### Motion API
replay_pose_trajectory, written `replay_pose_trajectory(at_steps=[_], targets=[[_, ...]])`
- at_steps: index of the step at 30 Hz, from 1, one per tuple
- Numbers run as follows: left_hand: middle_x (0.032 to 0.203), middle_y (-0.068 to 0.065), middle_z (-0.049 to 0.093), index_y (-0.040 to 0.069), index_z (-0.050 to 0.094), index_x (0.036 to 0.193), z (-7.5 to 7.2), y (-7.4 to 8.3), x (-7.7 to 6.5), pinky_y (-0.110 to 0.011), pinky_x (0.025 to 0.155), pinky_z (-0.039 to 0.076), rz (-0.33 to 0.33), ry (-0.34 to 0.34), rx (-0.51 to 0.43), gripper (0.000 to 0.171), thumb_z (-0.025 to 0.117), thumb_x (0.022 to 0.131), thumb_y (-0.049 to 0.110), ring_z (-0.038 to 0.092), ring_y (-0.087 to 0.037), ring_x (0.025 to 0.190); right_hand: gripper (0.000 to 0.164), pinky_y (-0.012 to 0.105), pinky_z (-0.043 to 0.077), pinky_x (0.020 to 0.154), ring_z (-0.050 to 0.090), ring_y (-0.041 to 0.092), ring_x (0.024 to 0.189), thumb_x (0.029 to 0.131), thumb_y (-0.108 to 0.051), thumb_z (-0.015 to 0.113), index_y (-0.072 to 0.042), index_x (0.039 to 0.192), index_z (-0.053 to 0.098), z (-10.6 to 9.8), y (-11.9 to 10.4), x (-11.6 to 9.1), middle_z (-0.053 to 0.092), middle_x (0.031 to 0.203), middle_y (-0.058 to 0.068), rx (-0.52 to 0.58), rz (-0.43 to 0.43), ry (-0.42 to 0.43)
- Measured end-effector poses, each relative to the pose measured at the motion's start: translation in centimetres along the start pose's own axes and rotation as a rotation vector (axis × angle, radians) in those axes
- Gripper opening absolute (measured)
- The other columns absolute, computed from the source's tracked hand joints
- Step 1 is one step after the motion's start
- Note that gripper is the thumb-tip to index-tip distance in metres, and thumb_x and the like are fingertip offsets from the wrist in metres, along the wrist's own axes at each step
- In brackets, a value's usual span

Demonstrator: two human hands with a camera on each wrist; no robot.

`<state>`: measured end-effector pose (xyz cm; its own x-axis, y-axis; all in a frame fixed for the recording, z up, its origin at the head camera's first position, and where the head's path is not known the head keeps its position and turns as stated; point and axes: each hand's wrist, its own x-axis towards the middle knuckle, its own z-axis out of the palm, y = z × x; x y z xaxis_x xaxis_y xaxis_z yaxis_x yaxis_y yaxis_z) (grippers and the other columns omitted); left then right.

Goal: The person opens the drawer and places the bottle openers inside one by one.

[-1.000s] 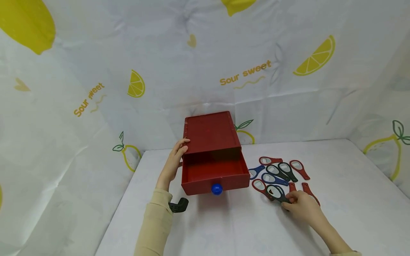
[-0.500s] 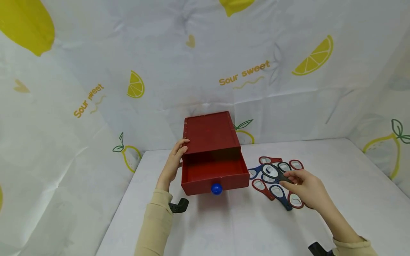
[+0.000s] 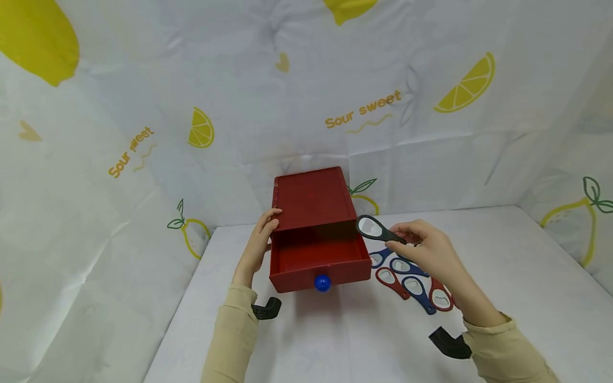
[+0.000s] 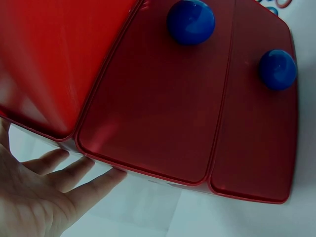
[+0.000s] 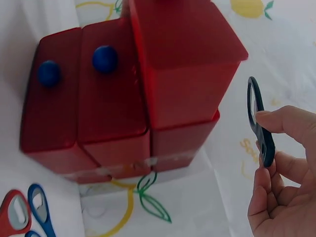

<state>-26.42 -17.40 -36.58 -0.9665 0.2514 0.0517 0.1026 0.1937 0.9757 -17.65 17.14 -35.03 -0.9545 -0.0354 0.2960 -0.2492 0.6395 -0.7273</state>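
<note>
A red drawer cabinet [image 3: 313, 197] stands on the table with its top drawer [image 3: 297, 276] pulled out, nothing showing inside. My left hand [image 3: 255, 247] rests against the cabinet's left side; in the left wrist view its extended fingers [image 4: 94, 190] touch the wall. My right hand [image 3: 428, 252] pinches a black bottle opener [image 3: 387, 234] by its handle, raised near the drawer's right front. Thumb and fingers squeeze the bottle opener [image 5: 266, 143] from both sides in the right wrist view. Below lie a blue bottle opener [image 3: 421, 300] and a red bottle opener [image 3: 399, 289].
Two shut lower drawers with blue knobs [image 4: 277, 69] show under the open one. More bottle openers lie right of the cabinet, some hidden behind my right hand. A white lemon-print cloth [image 3: 287, 127] hangs behind the white table [image 3: 335, 340].
My right hand has picked a black bottle opener from the pile and carried it up and left to the drawer's edge. My left hand stays on the cabinet.
</note>
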Motion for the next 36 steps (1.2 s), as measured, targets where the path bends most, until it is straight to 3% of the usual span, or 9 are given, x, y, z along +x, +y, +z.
replay_pose_trajectory(at_steps=[6, 15, 18, 22, 28, 36], targets=[[0.146, -0.004, 0.031, 0.029, 0.038, 0.135, 0.0, -0.1, 0.2, -0.048, 0.095, 0.040, -0.022, 0.004, 0.006, 0.036, 0.037, 0.099, 0.033, 0.042, -0.026, 0.120, 0.025, 0.027, 0.042, 0.069, 0.050, 0.020, 0.085, 0.079, -0.019, 0.073, -0.007, 0.100, 0.069, 1.5, -2.0, 1.8, 0.061, 0.089, 0.007, 0.038, -0.099, -0.013], [0.145, -0.002, 0.032, 0.033, 0.039, 0.133, -0.5, -2.6, 1.2, -0.050, 0.093, 0.041, 0.018, 0.025, -0.002, 0.037, 0.039, 0.096, 0.042, 0.042, -0.028, 0.124, 0.010, 0.024, 0.042, 0.066, 0.051, 0.015, 0.077, 0.080, -0.018, 0.071, -0.012, 0.088, 0.070, 4.3, -4.5, 3.9, 0.060, 0.081, 0.001, 0.109, -0.194, -0.143], [0.146, -0.001, 0.030, 0.032, 0.039, 0.133, -0.5, -2.6, 1.4, -0.051, 0.094, 0.041, 0.019, 0.032, 0.000, 0.038, 0.039, 0.096, 0.042, 0.041, -0.028, 0.125, 0.005, 0.022, 0.044, 0.062, 0.052, 0.012, 0.072, 0.081, -0.015, 0.069, -0.013, 0.086, 0.070, 5.1, -5.0, 4.2, 0.062, 0.080, 0.000, 0.081, -0.221, -0.167], [0.148, -0.005, 0.028, 0.027, 0.037, 0.135, -0.1, -1.3, 0.7, -0.051, 0.095, 0.040, 0.002, 0.018, -0.011, 0.038, 0.037, 0.098, 0.035, 0.040, -0.029, 0.125, 0.005, 0.020, 0.044, 0.062, 0.052, 0.008, 0.071, 0.081, -0.014, 0.069, -0.012, 0.085, 0.071, 5.7, -5.0, 4.2, 0.065, 0.080, -0.001, 0.047, -0.255, -0.186], [0.150, -0.009, 0.025, 0.022, 0.035, 0.138, 0.1, -0.2, -0.1, -0.052, 0.097, 0.038, -0.001, 0.004, -0.010, 0.041, 0.036, 0.098, 0.032, 0.038, -0.030, 0.127, 0.005, 0.021, 0.045, 0.065, 0.053, 0.009, 0.073, 0.082, -0.014, 0.069, -0.011, 0.085, 0.070, 6.0, -4.9, 4.2, 0.064, 0.082, 0.000, 0.050, -0.233, -0.200], [0.150, -0.008, 0.025, 0.025, 0.035, 0.138, 0.2, 0.1, 0.0, -0.053, 0.097, 0.038, -0.003, 0.001, -0.011, 0.041, 0.037, 0.098, 0.033, 0.038, -0.030, 0.127, 0.004, 0.022, 0.044, 0.065, 0.052, 0.010, 0.073, 0.082, -0.013, 0.068, -0.012, 0.085, 0.071, 5.9, -5.3, 4.3, 0.063, 0.082, 0.000, 0.043, -0.217, -0.209]])
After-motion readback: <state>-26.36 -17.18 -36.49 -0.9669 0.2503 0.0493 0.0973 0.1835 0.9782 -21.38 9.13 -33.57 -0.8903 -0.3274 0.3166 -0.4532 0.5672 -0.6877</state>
